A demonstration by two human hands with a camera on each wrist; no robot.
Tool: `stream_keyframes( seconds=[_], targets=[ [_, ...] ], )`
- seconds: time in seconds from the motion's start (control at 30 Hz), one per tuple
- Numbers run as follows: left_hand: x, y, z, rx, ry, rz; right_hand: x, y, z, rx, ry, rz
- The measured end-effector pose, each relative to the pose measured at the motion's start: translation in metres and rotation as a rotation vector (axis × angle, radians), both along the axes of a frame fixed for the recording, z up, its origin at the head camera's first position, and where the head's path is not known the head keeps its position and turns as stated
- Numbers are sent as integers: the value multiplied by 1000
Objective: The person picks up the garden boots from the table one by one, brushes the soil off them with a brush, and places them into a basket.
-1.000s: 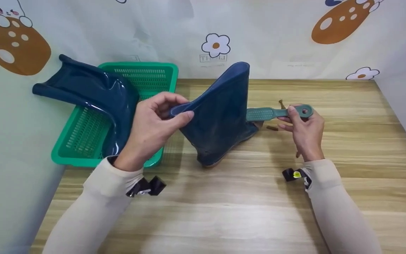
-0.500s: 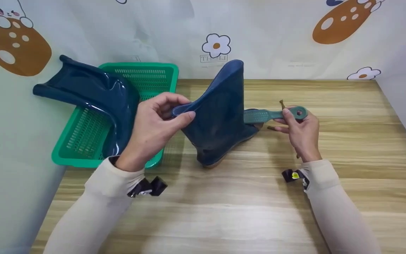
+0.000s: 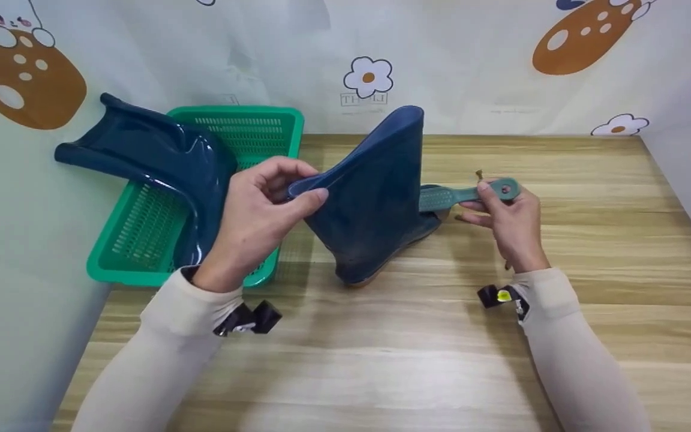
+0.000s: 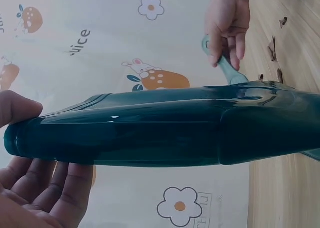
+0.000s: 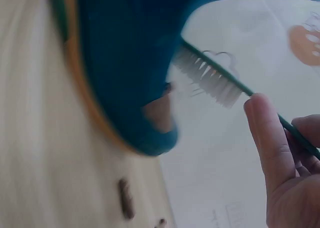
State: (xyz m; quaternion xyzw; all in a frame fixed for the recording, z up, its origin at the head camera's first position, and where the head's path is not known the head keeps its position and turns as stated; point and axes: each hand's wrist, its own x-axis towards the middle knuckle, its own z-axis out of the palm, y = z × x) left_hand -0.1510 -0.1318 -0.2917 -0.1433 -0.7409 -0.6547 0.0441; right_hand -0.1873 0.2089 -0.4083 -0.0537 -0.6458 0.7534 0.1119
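A dark blue rubber boot (image 3: 375, 198) stands on the wooden table, its toe pointing away to the right. My left hand (image 3: 264, 216) pinches the rim of its shaft between thumb and fingers, also seen in the left wrist view. In my right hand (image 3: 510, 219) is a green scrubbing brush (image 3: 438, 197), gripped by its handle. White bristles (image 5: 207, 78) face the boot in the right wrist view, and the brush head is at the front of the ankle, partly hidden by the shaft. A brown patch (image 5: 159, 113) marks the boot near its toe.
On the left, a green plastic basket (image 3: 105, 258) holds a second, shiny blue boot (image 3: 159, 150), its shaft hanging over the rim. Several brown scraps (image 4: 272, 49) lie on the table near the right hand. A patterned sheet (image 3: 453, 72) covers the wall behind.
My right hand and the brush have shifted slightly left. The boot shaft swayed left and came back right, with the left hand still gripping its rim.
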Motion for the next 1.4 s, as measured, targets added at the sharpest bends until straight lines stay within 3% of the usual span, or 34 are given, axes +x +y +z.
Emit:
stream_keyframes(
  seconds=[0.13,0.2,0.37,0.5,0.63,0.9,1.07,1.27,1.4],
  targets=[
    [0,0,-1,0,-3,4,-2,-3,-3,169,27,-42],
    [0,0,0,1,-3,8,-3,-3,-2,187,47,-79],
    [-1,-1,0,5,0,11,-6,-2,5,34,55,-119],
    [-2,-1,-1,13,7,5,-5,-1,7,-46,21,-53],
    [-5,-1,-3,18,14,14,-1,5,4,-22,-21,-4],
    [-9,0,-5,6,41,33,9,32,9,-65,-47,-54],
    [-7,0,-4,0,43,44,10,32,15,-90,3,-102],
    [-6,-1,-4,-7,43,62,11,23,11,-76,-38,9],
    [-6,-2,-4,-9,54,70,15,34,9,-52,-48,-2]
  ],
)
